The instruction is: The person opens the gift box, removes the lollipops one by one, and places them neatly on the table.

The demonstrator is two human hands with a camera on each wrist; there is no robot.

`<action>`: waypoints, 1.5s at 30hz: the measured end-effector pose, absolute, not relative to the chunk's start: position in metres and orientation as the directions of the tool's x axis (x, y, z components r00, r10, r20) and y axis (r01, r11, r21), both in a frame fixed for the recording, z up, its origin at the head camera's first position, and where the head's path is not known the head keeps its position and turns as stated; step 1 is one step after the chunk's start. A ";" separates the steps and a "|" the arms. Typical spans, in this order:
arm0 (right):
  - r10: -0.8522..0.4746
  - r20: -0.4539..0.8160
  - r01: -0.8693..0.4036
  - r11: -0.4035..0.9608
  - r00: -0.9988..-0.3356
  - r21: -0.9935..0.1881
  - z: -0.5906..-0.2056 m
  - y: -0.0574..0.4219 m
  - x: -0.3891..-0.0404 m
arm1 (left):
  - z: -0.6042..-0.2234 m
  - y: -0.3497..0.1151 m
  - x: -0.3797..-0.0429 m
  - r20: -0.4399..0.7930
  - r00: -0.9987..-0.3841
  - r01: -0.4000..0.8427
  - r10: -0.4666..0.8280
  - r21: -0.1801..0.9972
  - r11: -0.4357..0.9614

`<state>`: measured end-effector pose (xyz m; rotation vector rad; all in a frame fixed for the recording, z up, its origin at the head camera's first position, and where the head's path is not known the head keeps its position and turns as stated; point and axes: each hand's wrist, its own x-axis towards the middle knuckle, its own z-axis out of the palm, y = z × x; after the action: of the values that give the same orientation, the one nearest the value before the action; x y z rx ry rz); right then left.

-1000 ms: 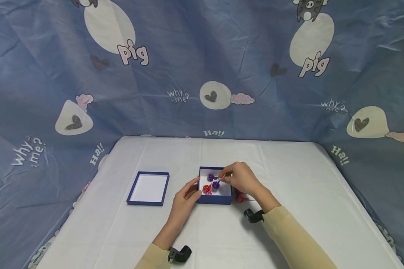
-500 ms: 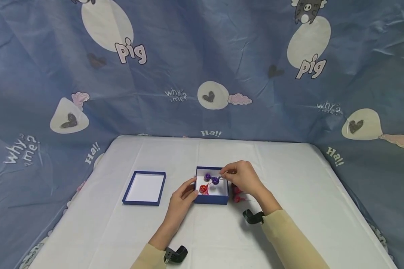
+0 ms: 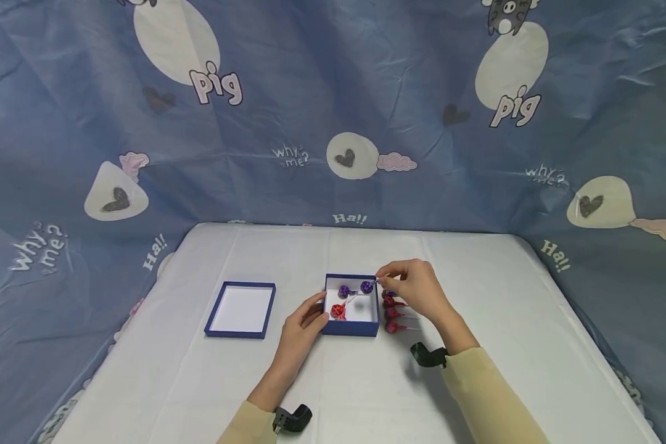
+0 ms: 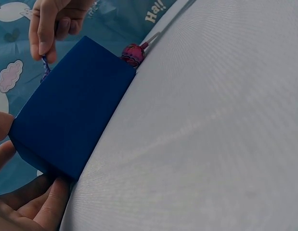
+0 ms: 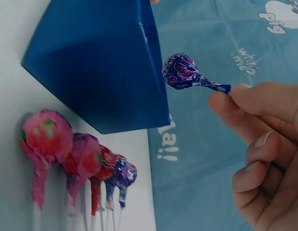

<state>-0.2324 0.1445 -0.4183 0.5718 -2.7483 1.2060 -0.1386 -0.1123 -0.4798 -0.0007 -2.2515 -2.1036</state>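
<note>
My left hand point(image 3: 304, 327) holds the left side of an open blue box point(image 3: 350, 328), thumb at its near corner and fingers along the wall. Pinched between thumb and index finger of my right hand point(image 3: 416, 290) is the wrapper end of a purple lollipop point(image 5: 181, 71), its round head over the box's right rim. Inside the box lie another purple lollipop point(image 3: 344, 291) and a red-orange lollipop point(image 3: 337, 311). Outside the right wall, several lollipops stand out in a row: a pink one point(image 5: 47, 137) is nearest, a purple-blue one point(image 5: 124, 171) at the far end.
A blue-rimmed square lid point(image 3: 235, 335) with a white inside lies left of the box. White cloth covers the table point(image 3: 161, 376). Behind it hangs a blue patterned curtain point(image 3: 288, 203).
My right hand has moved right and slightly up, lifting the purple lollipop from the box's middle to its right rim. The row of lollipops outside shows more. My left hand stays on the box.
</note>
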 end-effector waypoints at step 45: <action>-0.091 0.164 -0.186 0.591 -0.982 -0.785 -0.473 0.220 -0.260 | -0.480 -0.113 -0.139 0.052 -0.998 0.049 -0.032 0.996 0.069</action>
<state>-0.2605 0.2197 -0.4729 0.2367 -2.7064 1.3531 -0.1386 -0.1135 -0.4799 -0.0184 -2.2525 -2.1036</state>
